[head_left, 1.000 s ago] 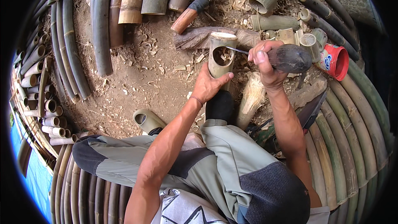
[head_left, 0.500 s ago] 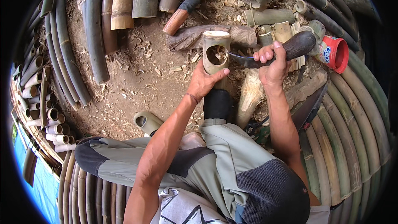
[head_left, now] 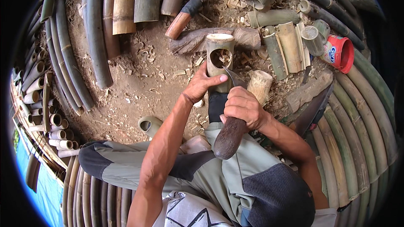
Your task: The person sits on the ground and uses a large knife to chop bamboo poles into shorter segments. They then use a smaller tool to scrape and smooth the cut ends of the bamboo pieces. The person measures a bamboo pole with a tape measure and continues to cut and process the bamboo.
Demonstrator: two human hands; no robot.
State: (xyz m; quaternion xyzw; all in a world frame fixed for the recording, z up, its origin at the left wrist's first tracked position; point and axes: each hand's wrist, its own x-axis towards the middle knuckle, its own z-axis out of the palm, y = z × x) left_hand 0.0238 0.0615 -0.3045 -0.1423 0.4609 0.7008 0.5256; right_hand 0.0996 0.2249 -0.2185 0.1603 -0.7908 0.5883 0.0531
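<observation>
Head view: From my remote station, I see a bamboo tube (head_left: 219, 45) just in front of a log (head_left: 189, 42), a rounded hole (head_left: 217, 60) cut in its side. I judge the opening largely made; wood chips (head_left: 225, 59) inside look left to clear, and I cannot tell whether its edge needs trimming. The left hand (head_left: 201, 83) grips the tube below the hole, thumb across its front. The right hand's (head_left: 245, 107) fingers curl tight around a dark-handled knife (head_left: 229, 139), blade tip by the hole's lower right edge.
</observation>
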